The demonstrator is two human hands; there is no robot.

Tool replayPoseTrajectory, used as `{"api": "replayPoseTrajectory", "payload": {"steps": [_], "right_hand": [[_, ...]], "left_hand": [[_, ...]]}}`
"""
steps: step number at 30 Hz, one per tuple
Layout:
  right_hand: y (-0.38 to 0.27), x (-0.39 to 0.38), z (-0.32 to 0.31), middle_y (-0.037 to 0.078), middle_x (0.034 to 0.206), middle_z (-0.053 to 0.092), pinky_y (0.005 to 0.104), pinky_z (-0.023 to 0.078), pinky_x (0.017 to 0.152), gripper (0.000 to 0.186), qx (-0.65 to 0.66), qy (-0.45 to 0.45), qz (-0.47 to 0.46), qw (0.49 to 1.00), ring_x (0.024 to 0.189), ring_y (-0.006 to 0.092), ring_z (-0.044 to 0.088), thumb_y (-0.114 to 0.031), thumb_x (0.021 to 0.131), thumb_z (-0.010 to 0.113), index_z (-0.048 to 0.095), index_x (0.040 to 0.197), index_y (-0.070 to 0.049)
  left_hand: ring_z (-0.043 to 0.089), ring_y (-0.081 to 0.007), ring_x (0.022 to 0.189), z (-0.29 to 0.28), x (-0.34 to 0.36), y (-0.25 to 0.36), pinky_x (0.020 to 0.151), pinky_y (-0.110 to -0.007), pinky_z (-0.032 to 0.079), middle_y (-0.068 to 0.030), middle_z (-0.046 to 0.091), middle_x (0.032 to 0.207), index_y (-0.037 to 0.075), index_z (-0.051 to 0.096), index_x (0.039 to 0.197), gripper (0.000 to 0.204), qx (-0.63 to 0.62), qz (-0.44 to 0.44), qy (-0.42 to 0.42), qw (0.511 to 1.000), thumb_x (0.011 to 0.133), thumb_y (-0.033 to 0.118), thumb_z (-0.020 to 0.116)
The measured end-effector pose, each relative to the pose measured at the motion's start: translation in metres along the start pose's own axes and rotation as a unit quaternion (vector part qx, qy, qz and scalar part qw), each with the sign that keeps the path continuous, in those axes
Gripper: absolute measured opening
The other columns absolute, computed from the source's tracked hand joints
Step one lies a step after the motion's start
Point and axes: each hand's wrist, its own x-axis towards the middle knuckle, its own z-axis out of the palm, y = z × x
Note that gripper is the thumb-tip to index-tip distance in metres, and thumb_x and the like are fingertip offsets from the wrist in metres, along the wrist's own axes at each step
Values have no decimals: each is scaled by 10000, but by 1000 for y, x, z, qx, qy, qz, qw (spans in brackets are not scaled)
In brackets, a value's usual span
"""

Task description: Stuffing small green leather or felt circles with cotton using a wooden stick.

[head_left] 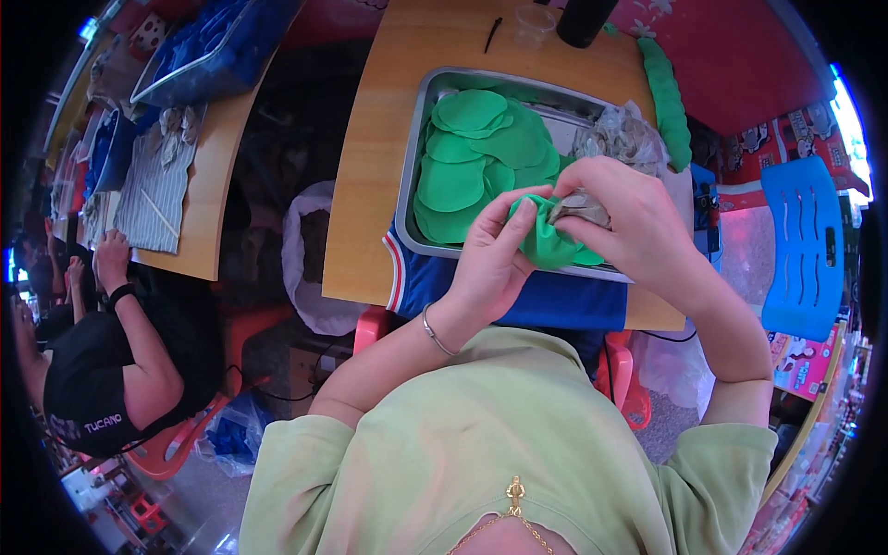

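Note:
My left hand (495,250) is closed on a green fabric piece (544,242), its thumb pressed on the cloth. The piece is bunched up over the near rim of a metal tray (416,153). My right hand (638,213) pinches a crumpled grey-beige wad (586,209) at the green piece's opening; how far the wad goes inside is hidden by my fingers. Flat green fabric rounds (453,180) lie in overlapping piles on the tray's left side. Behind my right hand, a heap of crumpled greyish thin material (624,131) fills the tray's right side.
The tray stands on a wooden table (365,185), with blue cloth (564,301) under its near edge. A green roll (664,97), a black cylinder (585,20) and a clear cup (534,26) are farther back. A white-lined bin (310,259) and a seated co-worker (120,370) are left.

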Motion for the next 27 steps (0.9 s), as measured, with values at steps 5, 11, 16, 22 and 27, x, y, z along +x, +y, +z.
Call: {"api": "replayPoseTrajectory", "payload": {"steps": [5,11,16,22,27], "right_hand": [[-1,4,-14,132,891,596,353,483,694,202,130,-93,47,986,802,281,606,-51,726,644,581,915,-16],[-4,3,-9,102,870,569,313,468,642,203,80,-53,14,995,782,227,593,17,684,644,605,879,-26],[-2,-1,-9,120,903,522,340,482,661,119,111,-115,-17,987,762,280,593,6,714,642,609,827,-17],[0,-2,1,114,864,511,338,476,651,133,35,0,-36,999,752,267,585,-24,717,668,638,846,-35],[8,-3,12,68,842,513,297,451,616,219,17,34,-13,999,738,203,558,21,672,685,635,877,-39]], "left_hand": [[599,-119,909,-9,0,-4,764,-296,522,-38,604,977,67,546,1030,147,-20,-4,-30,999,952,187,516],[592,-119,907,-8,5,-6,780,-297,512,-32,612,967,99,563,961,85,-36,38,-17,998,937,178,543],[596,-122,912,-2,5,1,790,-308,508,-27,622,967,107,579,926,74,-30,31,-25,999,932,175,553],[564,-155,982,-7,7,-2,841,-342,487,-36,592,1039,114,566,966,70,-54,16,-24,998,943,166,526],[563,-169,1002,-4,7,-6,873,-367,487,-53,576,1077,104,531,1039,109,-40,39,-30,998,946,161,518]]}}
